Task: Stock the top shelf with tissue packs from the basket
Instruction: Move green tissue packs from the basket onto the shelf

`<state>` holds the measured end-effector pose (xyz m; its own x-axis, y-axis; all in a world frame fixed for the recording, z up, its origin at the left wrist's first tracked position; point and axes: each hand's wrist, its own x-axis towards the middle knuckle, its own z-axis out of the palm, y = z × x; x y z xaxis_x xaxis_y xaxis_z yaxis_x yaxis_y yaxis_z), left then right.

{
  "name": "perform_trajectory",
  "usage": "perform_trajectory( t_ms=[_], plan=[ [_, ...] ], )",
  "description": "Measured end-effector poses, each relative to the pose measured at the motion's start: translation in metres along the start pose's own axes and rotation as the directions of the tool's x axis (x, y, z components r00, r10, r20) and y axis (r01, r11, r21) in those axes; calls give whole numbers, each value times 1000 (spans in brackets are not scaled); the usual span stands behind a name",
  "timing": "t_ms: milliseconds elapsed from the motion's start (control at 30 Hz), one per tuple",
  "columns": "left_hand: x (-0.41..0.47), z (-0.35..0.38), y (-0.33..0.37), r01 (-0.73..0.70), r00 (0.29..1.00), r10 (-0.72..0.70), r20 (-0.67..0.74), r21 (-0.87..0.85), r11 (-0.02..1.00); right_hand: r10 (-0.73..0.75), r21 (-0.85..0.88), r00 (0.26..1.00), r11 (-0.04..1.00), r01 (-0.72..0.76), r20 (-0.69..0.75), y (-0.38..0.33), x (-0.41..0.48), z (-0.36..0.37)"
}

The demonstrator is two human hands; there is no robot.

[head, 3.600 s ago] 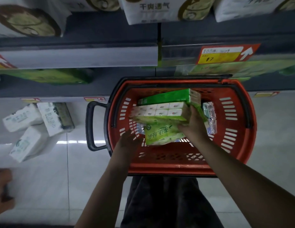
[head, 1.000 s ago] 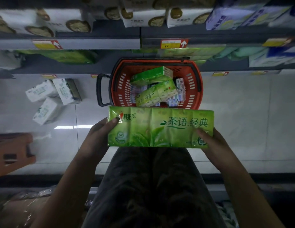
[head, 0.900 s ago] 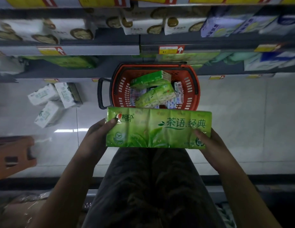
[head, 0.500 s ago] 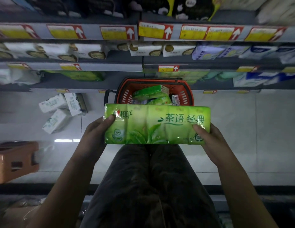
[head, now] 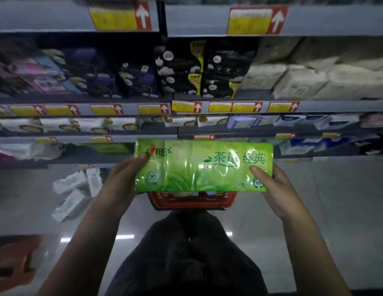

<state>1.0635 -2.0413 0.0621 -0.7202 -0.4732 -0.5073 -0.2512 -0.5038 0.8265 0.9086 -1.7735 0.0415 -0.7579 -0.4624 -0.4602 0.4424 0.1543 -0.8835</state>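
Both hands grasp the green tissue pack (head: 203, 165) by its ends, left hand (head: 124, 180) and right hand (head: 274, 186), holding it level above the red basket (head: 192, 200), which sits on the floor below the shelves (head: 207, 107).
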Motion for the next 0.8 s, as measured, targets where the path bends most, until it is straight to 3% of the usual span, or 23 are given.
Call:
perform_trajectory(
  t_ms=[300, 800],
  plan=[
    [-6, 13, 44, -115, 987, 107, 118, 62, 991, -111, 30, 992, 993, 113, -59, -43, -6, -2],
    [-2, 17, 87, -139, 985, 135, 108, 33, 990, -219, 4, 974, 976, 220, -55, -86, 3, 15]
  ],
)
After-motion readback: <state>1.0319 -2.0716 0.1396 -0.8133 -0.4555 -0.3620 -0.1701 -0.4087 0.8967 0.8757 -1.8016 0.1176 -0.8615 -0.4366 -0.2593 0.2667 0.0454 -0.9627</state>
